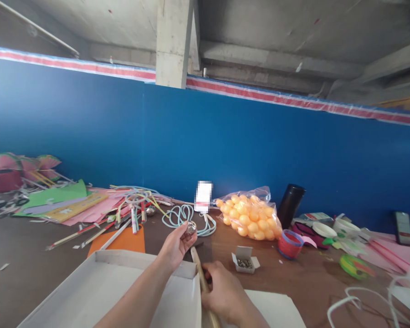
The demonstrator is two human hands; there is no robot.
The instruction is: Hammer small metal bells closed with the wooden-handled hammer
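Shiny metal ball [191, 228] is in the left hand [175, 248], pinched at the fingertips, raised above the far edge of a white tray [119, 273]. Right hand [223, 291] is narrow, curled against a wooden stick [197, 262]; cannot tell if the fingers close fully around it. Stick slants between the hands, along the tray's right side. White sheet [271, 307] beside the right hand. Just beyond and right of that hand: small open box [246, 269] with little metal pieces [244, 263]. Farther beyond: orange balls [253, 223] in a clear bag, red-and-blue tub [290, 246] and black cylinder [291, 205] to its right. Behind the left hand, coiled pale-blue cord [172, 226]; to its left, orange sheet [133, 241] and a second metal ball [151, 210]. All on a brown worktop [287, 282], blue panel [242, 136] behind.
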